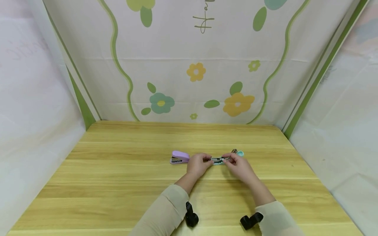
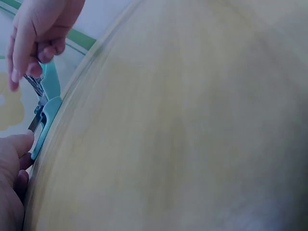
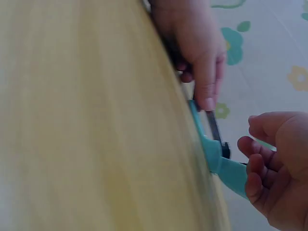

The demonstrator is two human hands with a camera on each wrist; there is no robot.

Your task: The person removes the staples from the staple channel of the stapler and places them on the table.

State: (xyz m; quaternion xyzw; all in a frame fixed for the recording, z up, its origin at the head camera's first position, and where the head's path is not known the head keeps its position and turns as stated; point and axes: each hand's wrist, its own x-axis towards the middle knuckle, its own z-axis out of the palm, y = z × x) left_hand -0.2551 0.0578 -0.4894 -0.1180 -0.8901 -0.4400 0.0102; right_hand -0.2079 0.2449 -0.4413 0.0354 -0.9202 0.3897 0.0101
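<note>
A teal stapler (image 1: 219,163) lies opened out on the table, its metal magazine (image 3: 213,126) exposed and its top arm (image 2: 50,82) swung back. The left hand (image 1: 199,165) pinches the stapler's front end between thumb and fingers; its thumb (image 2: 21,143) lies against the metal there. Over the hinge end hovers the right hand (image 1: 240,167), its fingers (image 3: 257,166) loosely bent beside the top arm. Nothing shows between the right thumb and fingers in the right wrist view. A lilac stapler (image 1: 180,157) stands just left of the left hand.
The wooden table (image 1: 118,183) spreads around both hands. A floral cloth wall (image 1: 177,49) closes off the back, with white cloth sides at left and right. Black wrist cameras (image 1: 192,219) sit by both sleeves.
</note>
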